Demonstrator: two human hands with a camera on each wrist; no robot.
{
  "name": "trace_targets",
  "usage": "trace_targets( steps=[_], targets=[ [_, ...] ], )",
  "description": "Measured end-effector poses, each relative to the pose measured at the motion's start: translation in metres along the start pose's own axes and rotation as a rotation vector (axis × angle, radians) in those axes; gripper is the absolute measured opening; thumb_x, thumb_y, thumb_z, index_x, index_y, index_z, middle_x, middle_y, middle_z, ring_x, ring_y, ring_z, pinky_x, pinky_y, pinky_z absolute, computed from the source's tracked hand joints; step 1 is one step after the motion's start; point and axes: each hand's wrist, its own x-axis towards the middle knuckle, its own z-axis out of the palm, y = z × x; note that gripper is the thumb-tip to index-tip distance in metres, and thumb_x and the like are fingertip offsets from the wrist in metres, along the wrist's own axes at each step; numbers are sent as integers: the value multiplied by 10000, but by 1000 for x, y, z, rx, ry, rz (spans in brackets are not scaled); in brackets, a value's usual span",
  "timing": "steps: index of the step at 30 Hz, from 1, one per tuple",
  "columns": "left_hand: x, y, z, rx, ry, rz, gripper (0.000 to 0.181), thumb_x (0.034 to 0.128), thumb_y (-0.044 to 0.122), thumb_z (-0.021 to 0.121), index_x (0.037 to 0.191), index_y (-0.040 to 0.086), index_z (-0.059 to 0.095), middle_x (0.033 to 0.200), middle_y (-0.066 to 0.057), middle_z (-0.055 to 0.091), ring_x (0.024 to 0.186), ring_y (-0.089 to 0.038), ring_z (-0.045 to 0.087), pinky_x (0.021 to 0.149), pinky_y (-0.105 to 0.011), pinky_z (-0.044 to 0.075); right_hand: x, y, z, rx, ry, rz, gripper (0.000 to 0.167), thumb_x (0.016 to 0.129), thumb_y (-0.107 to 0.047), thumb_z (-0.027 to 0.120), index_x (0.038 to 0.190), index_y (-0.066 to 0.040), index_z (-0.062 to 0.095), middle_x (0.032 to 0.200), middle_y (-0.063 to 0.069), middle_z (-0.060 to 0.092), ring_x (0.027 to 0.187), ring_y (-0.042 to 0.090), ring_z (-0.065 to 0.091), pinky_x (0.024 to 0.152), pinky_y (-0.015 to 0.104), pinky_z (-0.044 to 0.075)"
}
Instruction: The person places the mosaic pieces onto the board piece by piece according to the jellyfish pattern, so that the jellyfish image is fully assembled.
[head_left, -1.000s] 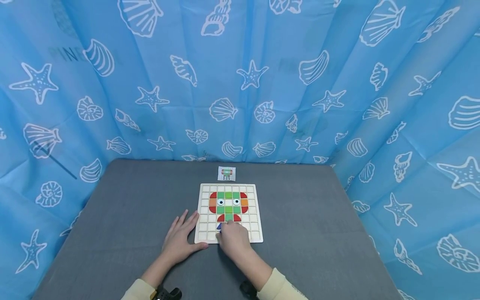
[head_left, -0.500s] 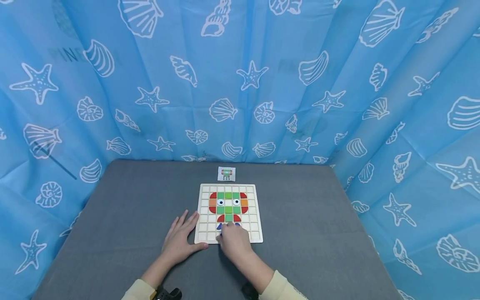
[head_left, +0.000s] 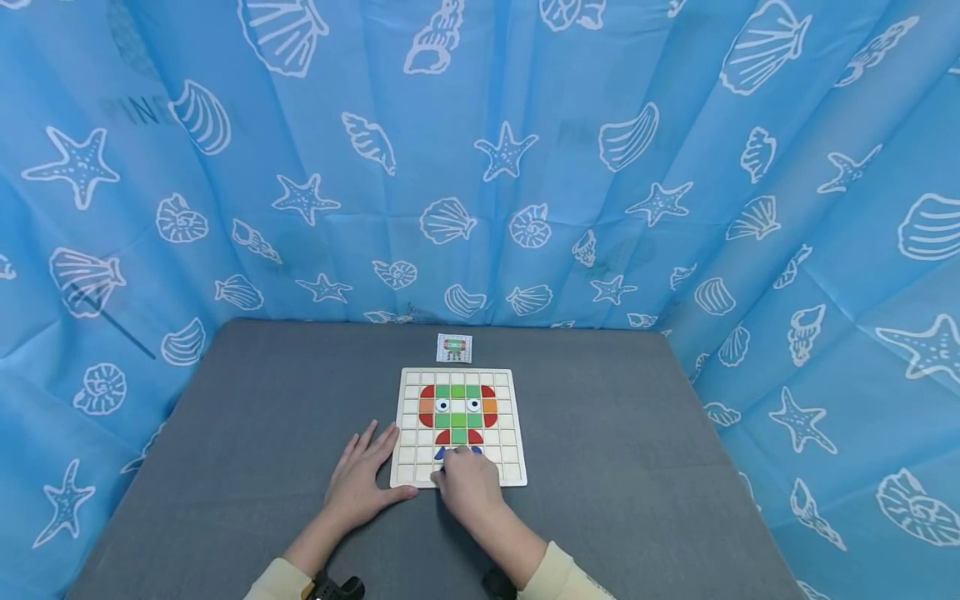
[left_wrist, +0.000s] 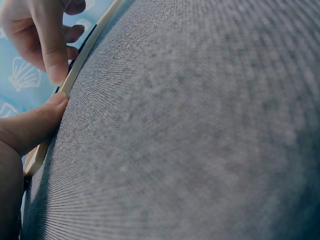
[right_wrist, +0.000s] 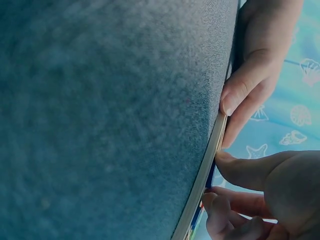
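A white square-grid puzzle board (head_left: 508, 437) lies flat on the grey table. Red, green and orange tiles and two eye tiles form a figure on it. Near the board's front, a blue tile (head_left: 439, 454) shows left of my right hand (head_left: 471, 486) and another peeks out beyond its knuckles. That hand has curled fingers over the front cells; in the right wrist view its thumb and index finger pinch a blue tile (right_wrist: 211, 176) at the board's surface. My left hand (head_left: 356, 489) rests with spread fingers along the left edge, its thumb (left_wrist: 42, 120) touching the front rim.
Behind the board lies a small picture card (head_left: 454, 348) showing a similar tile figure. A blue curtain (head_left: 495, 208) with white shells and starfish hangs around the table's back and sides. Dark wrist devices sit below both hands.
My right hand has shifted very slightly at the front cells, and a blue tile beyond its knuckles has come into view. The left hand stays at the board's edge.
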Motion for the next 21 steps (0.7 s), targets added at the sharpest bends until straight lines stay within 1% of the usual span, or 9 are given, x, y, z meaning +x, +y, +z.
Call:
trace_targets(
  steps=[5,11,16,21],
  targets=[
    [0,0,1,9,14,9,1124,688,790,714,1563,154,406,1605,-36,409,1540,-338,236,1234,-554,189,0,1,0,18,17,4,280,848,-319,815,937,-63,746,759,65,683,599,203,637,469,331,488],
    [-1,0,-1,-2,-13,-9,1134,688,806,700,1568,161,392,1614,-30,392,1548,-331,213,1241,-552,178,0,3,2,81,11,8,242,848,-294,818,929,-83,733,740,40,663,589,176,610,470,323,466],
    [-1,0,-3,3,-32,-11,1132,699,813,685,1575,164,378,1622,-29,378,1555,-325,195,1245,-549,172,1,5,1,115,-4,-20,219,844,-298,824,916,-109,739,774,7,659,656,164,633,538,315,508],
    [0,0,-4,2,-20,-2,1118,703,785,708,1573,163,380,1620,-28,379,1554,-322,199,1245,-541,169,1,7,-2,145,-9,-64,181,844,-266,828,927,-122,756,795,-5,663,686,136,622,592,300,529]
  ],
)
